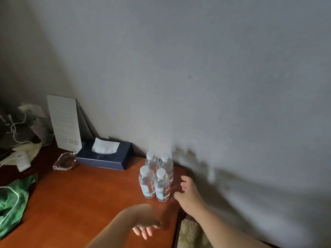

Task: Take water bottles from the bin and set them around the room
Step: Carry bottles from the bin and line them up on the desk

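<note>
Water bottles [155,178], four clear, white-capped, clustered upright, both hands' fingers loose, holding nothing

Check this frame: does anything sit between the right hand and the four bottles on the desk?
Nothing visible does. The right hand is open just right of the four water bottles, with only bare desk between them. The tissue box sits behind and left, clear of the path.
</note>
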The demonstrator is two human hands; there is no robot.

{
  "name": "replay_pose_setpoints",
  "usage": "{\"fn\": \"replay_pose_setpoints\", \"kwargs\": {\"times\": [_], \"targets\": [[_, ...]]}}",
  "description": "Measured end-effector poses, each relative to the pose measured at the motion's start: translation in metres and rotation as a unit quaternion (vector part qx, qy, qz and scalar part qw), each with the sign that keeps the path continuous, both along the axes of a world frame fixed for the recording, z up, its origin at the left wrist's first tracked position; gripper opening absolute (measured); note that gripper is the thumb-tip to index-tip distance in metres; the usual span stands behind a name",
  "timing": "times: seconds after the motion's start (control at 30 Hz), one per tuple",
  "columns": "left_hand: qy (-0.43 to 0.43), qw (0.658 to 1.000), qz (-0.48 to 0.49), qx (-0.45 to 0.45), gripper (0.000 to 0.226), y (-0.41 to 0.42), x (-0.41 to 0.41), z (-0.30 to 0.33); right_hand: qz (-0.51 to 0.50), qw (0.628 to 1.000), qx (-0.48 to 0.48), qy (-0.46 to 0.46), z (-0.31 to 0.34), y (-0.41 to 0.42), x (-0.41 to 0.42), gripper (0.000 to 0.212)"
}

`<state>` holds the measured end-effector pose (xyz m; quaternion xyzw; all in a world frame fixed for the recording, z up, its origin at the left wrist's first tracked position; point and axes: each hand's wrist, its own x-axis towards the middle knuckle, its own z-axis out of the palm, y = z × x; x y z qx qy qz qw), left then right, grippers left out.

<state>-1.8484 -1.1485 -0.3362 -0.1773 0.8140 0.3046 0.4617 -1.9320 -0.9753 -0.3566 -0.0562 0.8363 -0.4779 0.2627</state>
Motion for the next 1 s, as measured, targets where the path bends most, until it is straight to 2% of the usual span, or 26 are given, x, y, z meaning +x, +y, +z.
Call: {"fn": "replay_pose_setpoints", "kwargs": {"times": [0.07, 0.13, 0.2, 0.27, 0.43, 0.57, 0.8, 1.0], "targets": [[0.033, 0.999, -0.038, 0.021, 0.040, 0.034, -0.012, 0.010, -0.035, 0.999, 0.001, -0.015, 0.012, 0.029, -0.004, 0.061], [0.121, 0.991, -0.056, 0.027, 0.036, 0.076, -0.031, 0.022, -0.088, 0.996, -0.010, -0.007, 0.027, 0.067, -0.010, 0.051], [0.197, 0.977, -0.010, 0.080, 0.028, 0.127, -0.049, 0.035, -0.147, 0.989, -0.019, 0.007, 0.047, 0.113, -0.015, 0.040], [0.254, 0.955, 0.039, 0.149, 0.018, 0.181, -0.063, 0.056, -0.224, 0.973, -0.052, 0.004, 0.072, 0.166, -0.016, 0.032], [0.357, 0.894, 0.054, 0.267, 0.023, 0.333, -0.074, 0.118, -0.374, 0.919, -0.115, 0.051, 0.130, 0.322, 0.015, 0.016], [0.368, 0.867, 0.018, 0.335, 0.024, 0.469, -0.050, 0.145, -0.446, 0.882, -0.112, 0.106, 0.157, 0.450, 0.072, 0.014], [0.346, 0.853, -0.047, 0.388, 0.026, 0.688, 0.038, 0.163, -0.535, 0.825, -0.114, 0.140, 0.173, 0.641, 0.193, 0.020], [0.304, 0.844, -0.084, 0.434, 0.024, 0.860, 0.119, 0.178, -0.620, 0.758, -0.116, 0.165, 0.177, 0.792, 0.295, 0.019]]}}
